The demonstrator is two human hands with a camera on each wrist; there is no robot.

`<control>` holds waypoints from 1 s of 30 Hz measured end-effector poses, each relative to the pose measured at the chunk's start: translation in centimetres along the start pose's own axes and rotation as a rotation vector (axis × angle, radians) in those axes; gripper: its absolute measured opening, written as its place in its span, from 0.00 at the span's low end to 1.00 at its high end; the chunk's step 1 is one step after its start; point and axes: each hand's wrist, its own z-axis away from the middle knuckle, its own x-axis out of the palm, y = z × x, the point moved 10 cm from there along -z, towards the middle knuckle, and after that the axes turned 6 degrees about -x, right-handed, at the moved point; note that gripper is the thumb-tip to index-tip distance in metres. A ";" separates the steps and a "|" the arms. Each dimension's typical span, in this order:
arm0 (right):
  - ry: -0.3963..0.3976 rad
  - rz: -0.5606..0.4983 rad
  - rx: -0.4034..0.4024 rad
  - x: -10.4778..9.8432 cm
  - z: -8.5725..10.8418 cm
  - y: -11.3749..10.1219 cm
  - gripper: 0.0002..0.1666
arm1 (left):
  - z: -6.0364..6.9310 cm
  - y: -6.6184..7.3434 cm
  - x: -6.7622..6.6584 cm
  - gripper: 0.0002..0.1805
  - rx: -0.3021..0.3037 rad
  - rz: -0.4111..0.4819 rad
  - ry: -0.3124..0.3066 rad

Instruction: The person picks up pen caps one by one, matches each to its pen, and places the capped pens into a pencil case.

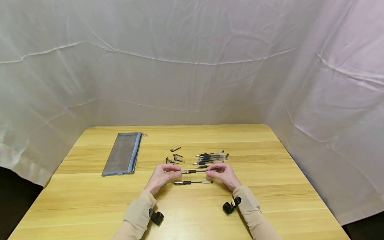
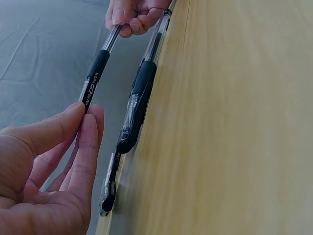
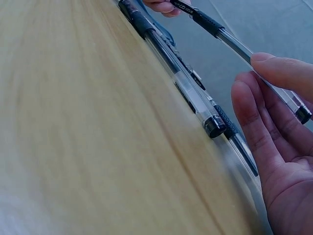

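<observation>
Desk (image 1: 285, 200), left to right. A blue-edged mesh pouch (image 1: 120, 155) lies flat near the left edge, its zipper side toward the right edge. Left hand (image 1: 163, 174): thumb and fingers pinch the cap end of a pen (image 1: 192, 171); white lettering shows on the dark part beside the fingertips. Just beyond this hand, toward the far edge, is a loose scatter of pen caps (image 1: 178, 160), one (image 1: 175, 149) set apart from the rest and closer to that edge; exact count unclear. The pinched pen runs level between both hands, roughly parallel to the far edge and raised off the desk. Whether its cap is fully seated cannot be told. A second pen (image 1: 193, 182), capped, lies on the desk on the near side of it. Farther right, a group of uncapped pens (image 1: 211, 158) lies side by side, tips toward the left edge. Right hand (image 1: 224, 174): thumb and fingers pinch the raised pen near its clear end.
</observation>
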 end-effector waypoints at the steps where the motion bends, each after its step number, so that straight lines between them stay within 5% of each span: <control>1: 0.001 -0.002 0.000 0.0 0.0 0.0 0.16 | 0.0 0.0 0.0 0.17 0.001 0.000 -0.001; 8: 0.014 0.004 -0.013 -0.4 0.0 -0.1 0.15 | 0.0 0.0 -0.1 0.19 0.015 0.008 -0.015; 17: 0.067 0.038 0.008 -1.8 0.3 0.2 0.16 | -0.2 -0.3 -1.3 0.17 -0.010 0.044 0.063; 30: 0.040 0.013 0.002 -1.0 0.1 -0.1 0.16 | -0.1 0.1 -0.4 0.20 0.034 0.006 0.003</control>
